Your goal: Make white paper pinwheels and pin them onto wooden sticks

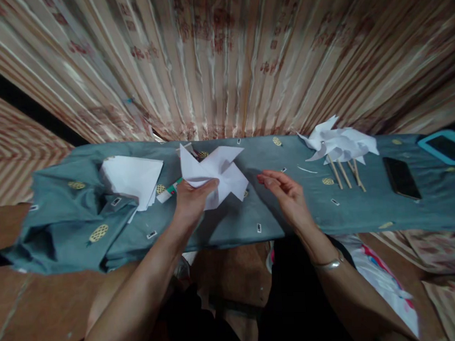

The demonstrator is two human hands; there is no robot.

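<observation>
My left hand [194, 192] grips a white paper pinwheel [227, 165], its thumb pressed near the middle where the folded blades meet. No stick shows on this pinwheel. To its right, just above the cloth, my right hand [283, 188] is closed with thumb and fingertips together. Whatever may be between those fingertips is too small to make out. Partly behind my left hand lies a green and white packet [168, 191]. Farther right, several white paper pinwheels [347, 142] on wooden sticks [335, 172] lie in an overlapping bunch.
A grey-green patterned cloth [230, 228] covers the narrow table, bunched up at the left end. White paper sheets [133, 177] lie there. At the right are a dark phone [402, 178] and a blue-framed tablet [447, 147]. A pleated curtain [223, 65] hangs behind the table.
</observation>
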